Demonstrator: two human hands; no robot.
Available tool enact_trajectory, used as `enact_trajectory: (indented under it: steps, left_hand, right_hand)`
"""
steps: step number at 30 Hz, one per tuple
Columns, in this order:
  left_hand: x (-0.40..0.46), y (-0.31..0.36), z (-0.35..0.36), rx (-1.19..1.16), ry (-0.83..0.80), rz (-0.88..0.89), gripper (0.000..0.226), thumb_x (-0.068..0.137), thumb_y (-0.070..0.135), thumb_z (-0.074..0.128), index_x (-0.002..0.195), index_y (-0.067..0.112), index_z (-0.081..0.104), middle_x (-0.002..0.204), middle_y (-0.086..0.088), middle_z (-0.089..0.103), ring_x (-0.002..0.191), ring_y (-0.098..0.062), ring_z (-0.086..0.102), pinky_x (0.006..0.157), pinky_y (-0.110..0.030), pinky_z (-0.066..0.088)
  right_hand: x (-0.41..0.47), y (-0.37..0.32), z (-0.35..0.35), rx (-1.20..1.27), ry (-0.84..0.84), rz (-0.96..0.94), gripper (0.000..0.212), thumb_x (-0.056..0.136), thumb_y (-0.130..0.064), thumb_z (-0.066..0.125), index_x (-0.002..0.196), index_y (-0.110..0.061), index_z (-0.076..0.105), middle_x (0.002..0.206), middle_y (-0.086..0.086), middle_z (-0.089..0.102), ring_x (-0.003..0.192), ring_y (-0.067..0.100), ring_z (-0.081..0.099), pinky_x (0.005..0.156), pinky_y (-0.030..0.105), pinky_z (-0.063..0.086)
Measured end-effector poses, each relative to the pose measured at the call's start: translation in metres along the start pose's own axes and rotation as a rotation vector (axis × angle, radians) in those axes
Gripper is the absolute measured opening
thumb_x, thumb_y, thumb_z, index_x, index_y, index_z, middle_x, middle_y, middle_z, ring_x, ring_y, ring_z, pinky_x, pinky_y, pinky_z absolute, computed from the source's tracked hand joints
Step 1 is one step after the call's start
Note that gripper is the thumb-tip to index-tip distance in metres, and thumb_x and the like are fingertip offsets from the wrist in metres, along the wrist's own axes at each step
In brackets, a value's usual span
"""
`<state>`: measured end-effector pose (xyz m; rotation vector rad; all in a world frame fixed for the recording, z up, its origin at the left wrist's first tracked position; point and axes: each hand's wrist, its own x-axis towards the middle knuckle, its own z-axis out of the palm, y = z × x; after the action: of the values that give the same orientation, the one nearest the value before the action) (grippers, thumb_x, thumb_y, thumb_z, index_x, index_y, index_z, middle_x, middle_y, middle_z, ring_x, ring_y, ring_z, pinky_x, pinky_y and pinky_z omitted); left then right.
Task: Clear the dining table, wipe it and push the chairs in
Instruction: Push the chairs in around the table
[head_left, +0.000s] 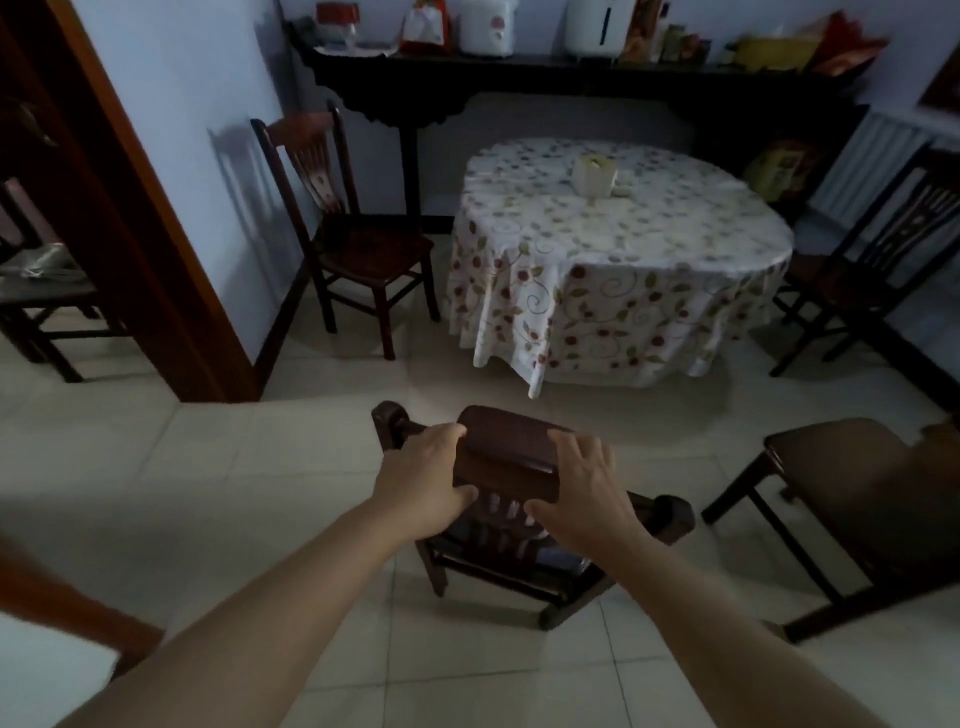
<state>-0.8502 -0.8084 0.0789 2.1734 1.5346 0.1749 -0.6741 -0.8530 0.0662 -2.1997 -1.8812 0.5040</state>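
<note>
Dining table (623, 244) under floral cloth, on pale tiled floor (291, 457).

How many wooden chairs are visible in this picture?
5: one gripped by both hands, one left of the table, one right of it, one at near right, one beyond the doorway.

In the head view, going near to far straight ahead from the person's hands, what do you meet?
Left hand and right hand gripping the near chair's top rail → bare floor tiles → cloth-covered dining table → tissue box on it → dark sideboard against the wall.
</note>
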Motion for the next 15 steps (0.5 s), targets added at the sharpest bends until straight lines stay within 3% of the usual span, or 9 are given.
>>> enact_trajectory:
  steps: [6, 10, 13, 15]
  left_hand:
    - [0.066, -0.041, 0.017, 0.205, -0.12, 0.204, 0.076, 0.08, 0.046, 0.064, 0.142, 0.02, 0.028, 0.146, 0.003, 0.036, 0.134, -0.019, 0.031, 0.11, -0.044, 0.022]
    - [0.091, -0.05, 0.036, 0.249, -0.169, 0.267, 0.062, 0.079, 0.048, 0.064, 0.131, 0.024, 0.041, 0.129, 0.005, 0.049, 0.124, -0.019, 0.04, 0.104, -0.04, 0.025]
    - [0.101, -0.049, 0.049, 0.328, -0.077, 0.322, 0.041, 0.076, 0.042, 0.066, 0.111, 0.025, 0.051, 0.108, 0.006, 0.056, 0.106, -0.019, 0.05, 0.092, -0.035, 0.032]
    - [0.109, -0.048, 0.053, 0.353, -0.037, 0.337, 0.029, 0.078, 0.031, 0.065, 0.103, 0.024, 0.053, 0.1, 0.005, 0.056, 0.096, -0.018, 0.053, 0.081, -0.032, 0.036]
  right_hand:
    - [0.033, -0.002, 0.045, -0.1, 0.049, 0.118, 0.076, 0.077, -0.044, 0.068, 0.139, -0.026, 0.029, 0.138, 0.001, 0.036, 0.125, 0.022, 0.035, 0.106, 0.035, 0.033]
    - [0.043, 0.01, 0.062, -0.279, 0.116, 0.193, 0.061, 0.074, -0.033, 0.071, 0.128, -0.026, 0.043, 0.124, -0.003, 0.052, 0.115, 0.021, 0.048, 0.103, 0.035, 0.031]
    - [0.048, 0.023, 0.068, -0.316, 0.164, 0.195, 0.036, 0.06, -0.018, 0.077, 0.091, -0.023, 0.059, 0.081, -0.005, 0.064, 0.08, 0.022, 0.062, 0.073, 0.032, 0.04]
    - [0.05, 0.026, 0.065, -0.326, 0.147, 0.184, 0.035, 0.05, -0.012, 0.081, 0.072, -0.021, 0.056, 0.059, -0.006, 0.058, 0.055, 0.021, 0.057, 0.054, 0.025, 0.03]
